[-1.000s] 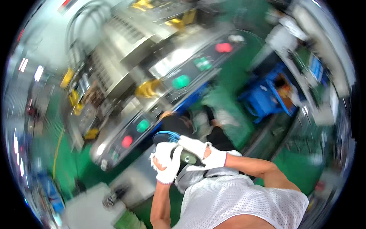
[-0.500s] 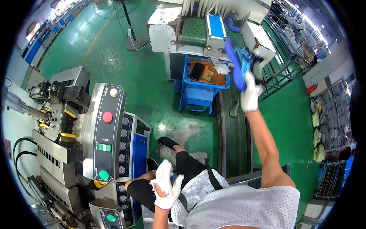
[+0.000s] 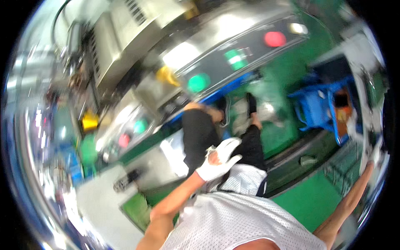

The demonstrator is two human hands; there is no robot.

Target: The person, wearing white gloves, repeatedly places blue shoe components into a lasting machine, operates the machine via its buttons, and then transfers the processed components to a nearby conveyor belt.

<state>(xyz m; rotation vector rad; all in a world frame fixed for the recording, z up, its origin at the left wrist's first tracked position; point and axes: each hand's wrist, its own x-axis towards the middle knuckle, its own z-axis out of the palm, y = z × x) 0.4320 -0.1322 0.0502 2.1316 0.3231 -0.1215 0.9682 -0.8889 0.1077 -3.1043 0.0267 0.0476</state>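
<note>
My left hand (image 3: 218, 160), in a white glove worn open at the back or palm, hovers over my lap with its fingers spread and nothing in them. Beyond it are my legs in black shorts (image 3: 200, 137). At the far right rim, my right arm (image 3: 350, 200) stretches out towards the white machine. My right hand (image 3: 376, 155) is smeared by motion there, so its fingers and anything in them cannot be made out. The blue trolley (image 3: 314, 106) stands nearest that hand, carrying a dark phone-like object (image 3: 341, 99) on its brown top.
Ahead, a large metal machine bears a dark control panel (image 3: 250, 50) with green, red and white buttons. A smaller panel (image 3: 129, 129) sits to the left, above a grey table (image 3: 100, 204) with a dark object. A dark floor-level channel (image 3: 291, 166) runs rightwards.
The view has swung left, bringing the machine ahead of me and my right hand out to the rim. The blue shoe that hand held is no longer discernible. My left hand stays open.
</note>
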